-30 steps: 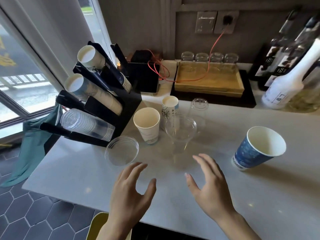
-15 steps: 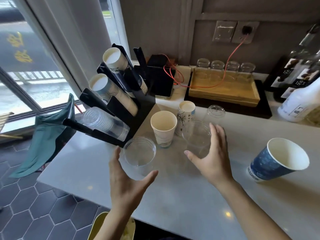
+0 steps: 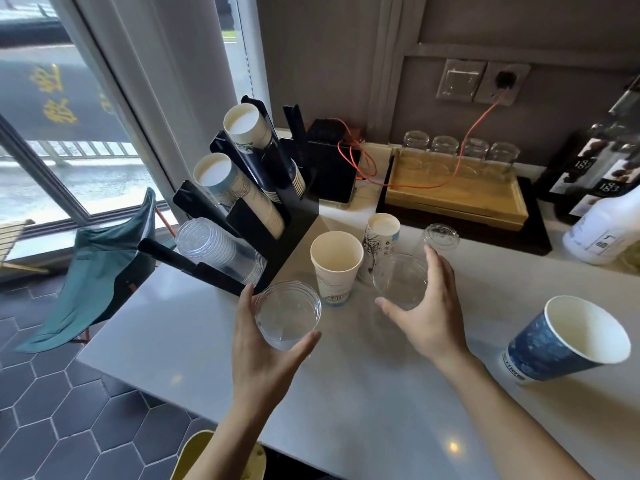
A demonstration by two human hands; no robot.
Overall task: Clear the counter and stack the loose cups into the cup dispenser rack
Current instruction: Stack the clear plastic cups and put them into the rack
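Observation:
My left hand (image 3: 265, 348) wraps around a clear plastic cup (image 3: 288, 312) just in front of the black cup dispenser rack (image 3: 270, 216). My right hand (image 3: 427, 315) closes on a second clear plastic cup (image 3: 400, 278) near the counter's middle. Between them stands a white paper cup (image 3: 335, 266), with a smaller printed paper cup (image 3: 380, 244) behind it. An upturned clear cup (image 3: 440, 235) sits behind my right hand. A blue paper cup (image 3: 568, 341) stands at the right. The rack holds two paper-cup stacks and a clear-cup stack (image 3: 221, 249).
A wooden tray (image 3: 457, 195) with upturned glasses sits at the back under a wall socket with an orange cable. Bottles (image 3: 609, 216) stand at the far right. A black box (image 3: 329, 171) is behind the rack. The counter's left edge drops to a tiled floor and a green chair (image 3: 100, 271).
Both hands have moved forward from hovering over the counter. The left has closed around the near clear cup and the right around the middle clear cup.

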